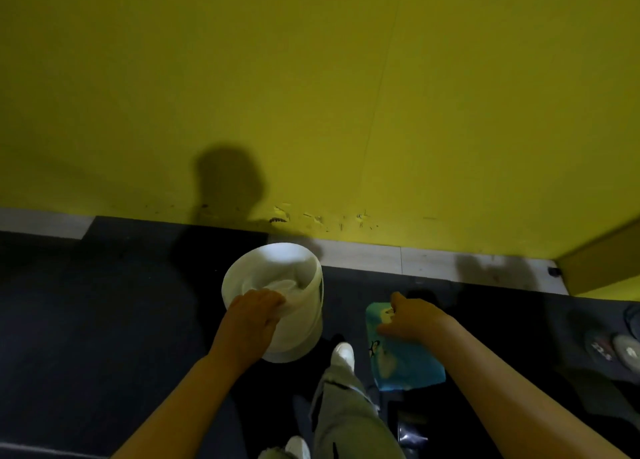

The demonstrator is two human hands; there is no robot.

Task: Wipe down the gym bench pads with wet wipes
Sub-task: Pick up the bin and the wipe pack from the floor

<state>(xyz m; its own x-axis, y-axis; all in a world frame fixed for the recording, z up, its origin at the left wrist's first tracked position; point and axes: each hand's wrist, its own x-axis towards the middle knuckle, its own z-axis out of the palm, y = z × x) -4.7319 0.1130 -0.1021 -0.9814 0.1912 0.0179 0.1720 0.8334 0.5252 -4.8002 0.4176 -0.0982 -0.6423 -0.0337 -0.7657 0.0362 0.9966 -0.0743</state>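
Yellow wall and dark floor frame a disposal step: left hand (pixel 254 315) fingers pinch a white wipe (pixel 289 301) over the white bin (pixel 277 268) at twelve o'clock, right hand (pixel 410 316) grips the blue wipe pack (pixel 405 361), so a fresh wipe likely comes next.

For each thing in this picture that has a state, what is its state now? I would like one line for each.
white bucket: upright on the dark floor, no lid, white liner inside.
wet wipes pack: lying flat on the floor, right of the bucket.
left hand: gripping the bucket's near rim and liner.
right hand: fingers curled at the pack's top, pinching at its opening.
white shoe: on the floor between bucket and pack.
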